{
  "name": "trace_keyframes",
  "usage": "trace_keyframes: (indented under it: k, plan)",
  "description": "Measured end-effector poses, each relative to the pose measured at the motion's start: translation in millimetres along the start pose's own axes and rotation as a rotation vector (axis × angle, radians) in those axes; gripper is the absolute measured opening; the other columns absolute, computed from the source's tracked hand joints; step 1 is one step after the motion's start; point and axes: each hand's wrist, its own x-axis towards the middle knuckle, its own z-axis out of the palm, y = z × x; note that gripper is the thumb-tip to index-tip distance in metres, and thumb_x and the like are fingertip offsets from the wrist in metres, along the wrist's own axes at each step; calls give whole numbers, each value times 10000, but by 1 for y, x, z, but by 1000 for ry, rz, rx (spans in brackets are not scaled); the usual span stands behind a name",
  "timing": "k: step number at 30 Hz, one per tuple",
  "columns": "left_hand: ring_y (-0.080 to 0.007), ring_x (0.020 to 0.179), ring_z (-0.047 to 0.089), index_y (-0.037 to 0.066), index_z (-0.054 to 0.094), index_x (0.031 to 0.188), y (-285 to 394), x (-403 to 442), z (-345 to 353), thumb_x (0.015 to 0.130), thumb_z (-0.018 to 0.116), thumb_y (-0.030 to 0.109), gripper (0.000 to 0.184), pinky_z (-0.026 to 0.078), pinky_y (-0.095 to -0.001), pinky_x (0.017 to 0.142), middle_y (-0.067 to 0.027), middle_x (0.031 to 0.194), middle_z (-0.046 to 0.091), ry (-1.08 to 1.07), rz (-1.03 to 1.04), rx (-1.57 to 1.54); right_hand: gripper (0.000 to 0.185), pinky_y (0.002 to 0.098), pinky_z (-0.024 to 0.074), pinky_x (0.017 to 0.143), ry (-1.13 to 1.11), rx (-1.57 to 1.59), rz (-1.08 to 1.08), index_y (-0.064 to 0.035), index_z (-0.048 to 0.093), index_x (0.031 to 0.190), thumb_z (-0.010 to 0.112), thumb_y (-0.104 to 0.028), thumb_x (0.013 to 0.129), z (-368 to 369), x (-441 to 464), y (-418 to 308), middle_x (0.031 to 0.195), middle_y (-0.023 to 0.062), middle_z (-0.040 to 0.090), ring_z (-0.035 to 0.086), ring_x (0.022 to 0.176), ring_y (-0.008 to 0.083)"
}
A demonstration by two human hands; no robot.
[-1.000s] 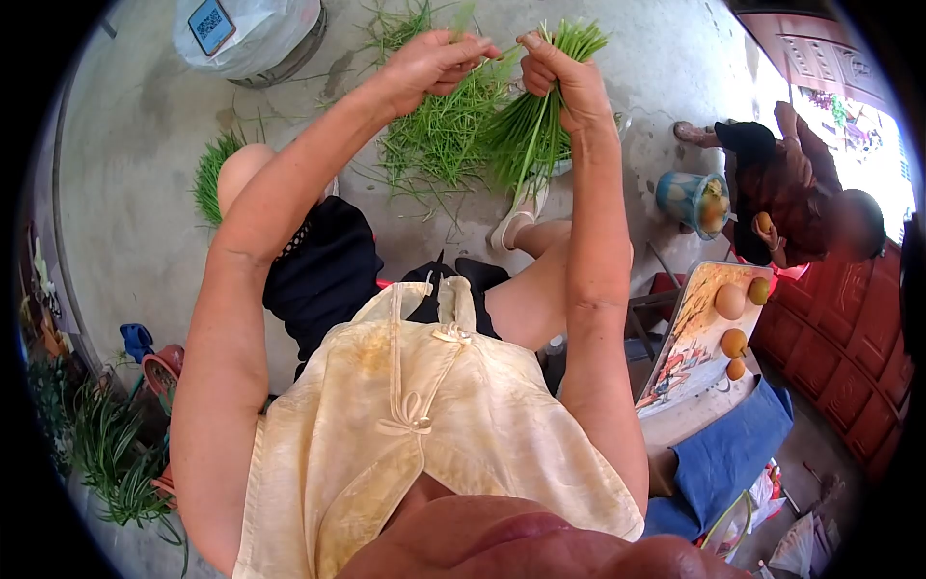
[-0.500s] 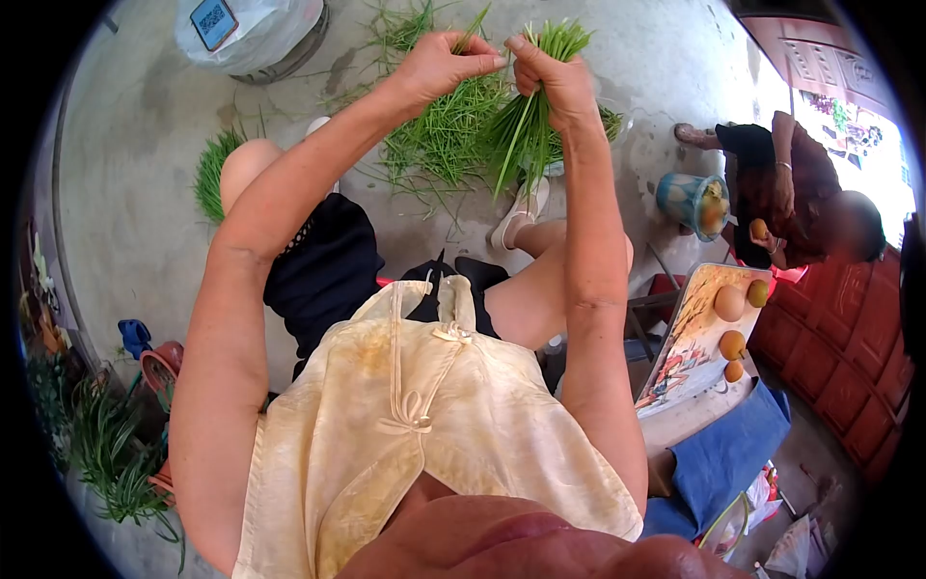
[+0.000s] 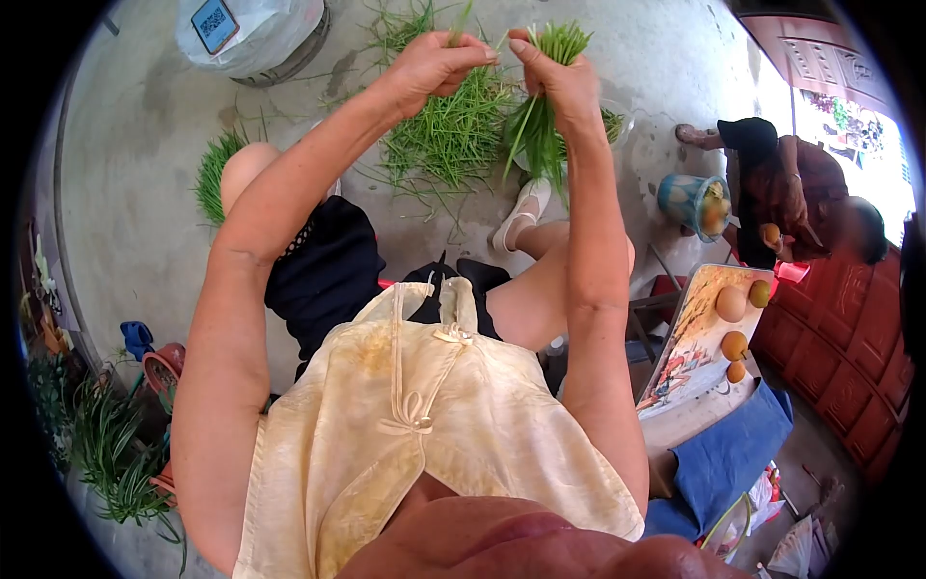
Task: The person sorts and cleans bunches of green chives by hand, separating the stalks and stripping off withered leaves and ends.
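Note:
My right hand [image 3: 564, 87] is closed around a bunch of chives [image 3: 561, 41], its cut ends up and its leaves hanging below my palm. Close to its left, my left hand [image 3: 429, 69] pinches a thin chive stalk [image 3: 466, 14] between thumb and fingers. A small gap separates the fingertips of both hands. Beneath them, a loose pile of chives [image 3: 449, 140] spreads over the concrete floor. Another chive clump [image 3: 217, 174] lies beside my knee on the left, partly hidden by it.
Upper left stands a plastic-covered bin [image 3: 256, 48] with a phone [image 3: 214, 24] on top. On the right, a person [image 3: 786, 193] holds a round fruit near a blue bucket [image 3: 690, 205]. Several fruits lie on a tabletop [image 3: 690, 333]. Potted plants [image 3: 111, 444] stand lower left.
My left hand has shifted slightly left, and the stalk in it has tilted more upright. The bunch's hanging leaves look narrower. The other person's hands and fruit have moved a little.

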Motion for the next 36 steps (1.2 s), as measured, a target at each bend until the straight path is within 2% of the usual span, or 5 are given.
trace_keyframes:
  k: [9,16,25,31,36]
  plan:
    - [-8,442,259,112,622,841,-3,0,12,856,673,239,138,180,-195,399,109,562,385,64,124,176,176,229,322,466,-74,72,18,-22,663,813,745,-173,776,4,0,7,563,-29,509,440,497,68]
    - [-1,439,252,51,649,958,-1,4,-2,902,613,200,163,196,-175,393,105,564,370,-123,-47,-92,174,239,288,460,-136,83,25,-53,617,749,665,-185,852,5,-3,0,545,-39,432,371,481,71]
    - [10,442,235,21,647,1004,4,-3,-7,933,566,180,192,200,-162,381,107,592,352,-194,-121,-201,160,245,303,465,-54,172,-5,-45,629,742,704,-170,809,-1,2,2,541,-42,462,405,482,67]
    - [7,439,233,31,645,1008,4,-4,-9,923,585,199,197,176,-172,384,114,569,327,-134,-104,-129,196,225,321,485,42,-364,-72,-17,671,865,719,-191,788,-2,6,11,598,-35,511,428,520,60]
    - [-2,435,234,38,635,1000,4,-3,-6,903,616,209,197,176,-183,385,110,562,325,-94,-122,-116,193,221,326,494,-94,27,13,-16,674,907,704,-179,808,7,1,5,611,-37,516,428,528,59]
